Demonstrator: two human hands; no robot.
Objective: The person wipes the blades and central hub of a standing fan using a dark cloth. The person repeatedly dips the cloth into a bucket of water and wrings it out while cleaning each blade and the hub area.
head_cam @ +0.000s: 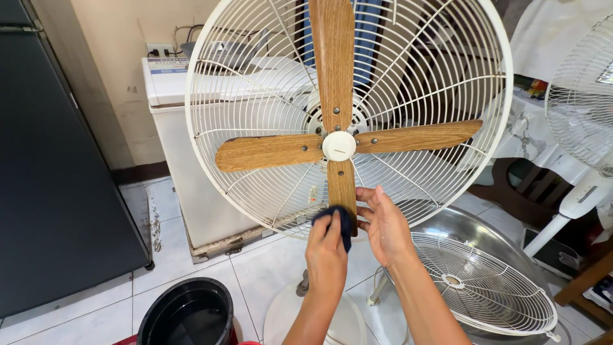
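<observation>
Head view of a pedestal fan with its front guard removed. The left hand is clenched on a dark blue cloth, pressing it against the tip of the lower wooden blade. The right hand grasps the same blade tip from the right, fingers flat along its edge, apparently steadying the blade so it does not swing under the cloth's pressure. The four wood-grain blades meet at a cream hub cap and stand in front of the white rear wire guard, which stays mounted and fills the upper middle of the view. The detached front guard lies flat in a metal basin on the tiled floor, near right, leaving the blades exposed to the hands. A black bucket holding water stands near left, within reach. A white chest freezer stands behind the fan, far left, and a second white fan stands at the right edge.
</observation>
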